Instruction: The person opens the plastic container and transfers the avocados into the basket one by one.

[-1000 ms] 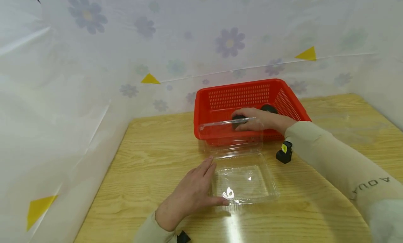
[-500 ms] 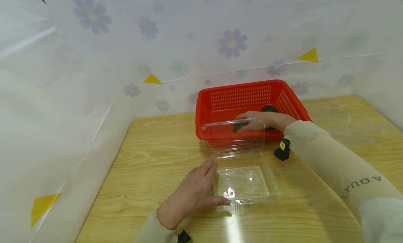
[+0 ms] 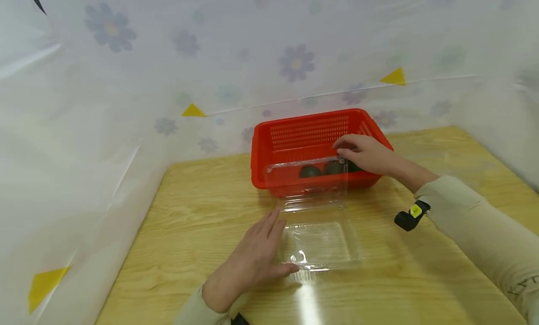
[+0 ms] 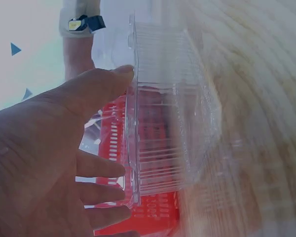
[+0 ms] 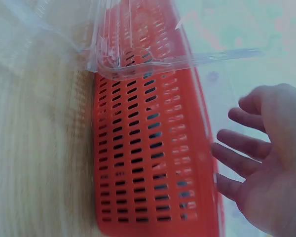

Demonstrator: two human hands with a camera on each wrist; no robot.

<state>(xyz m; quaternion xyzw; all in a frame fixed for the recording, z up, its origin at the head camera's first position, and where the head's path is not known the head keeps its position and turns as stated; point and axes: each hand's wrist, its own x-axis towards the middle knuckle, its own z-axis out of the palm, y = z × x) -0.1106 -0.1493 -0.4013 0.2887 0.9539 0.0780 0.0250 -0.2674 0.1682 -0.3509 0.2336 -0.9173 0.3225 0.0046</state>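
Note:
A clear plastic clamshell container (image 3: 320,243) lies on the table with its lid (image 3: 307,180) standing raised at the back. My left hand (image 3: 252,257) rests at its left side, thumb at the front edge and fingers stretched along the rim. The left wrist view shows the thumb (image 4: 103,81) on the container's rim. Behind stands a red basket (image 3: 309,125). Dark, rounded objects resembling avocados (image 3: 310,171) sit inside it, partly seen through the lid. Above the basket's right part is my right hand (image 3: 364,152), fingers loosely bent with nothing between them, as the right wrist view confirms.
The wooden table (image 3: 198,213) meets a flower-patterned plastic sheet (image 3: 236,58) at the back and left. The raised lid overlaps the basket's front wall in the head view. A clear plastic piece (image 3: 446,161) lies right of the basket.
My right hand has let go of a dark rounded object in the basket and moved up and right. The left hand stays at the container. The head view has shifted slightly.

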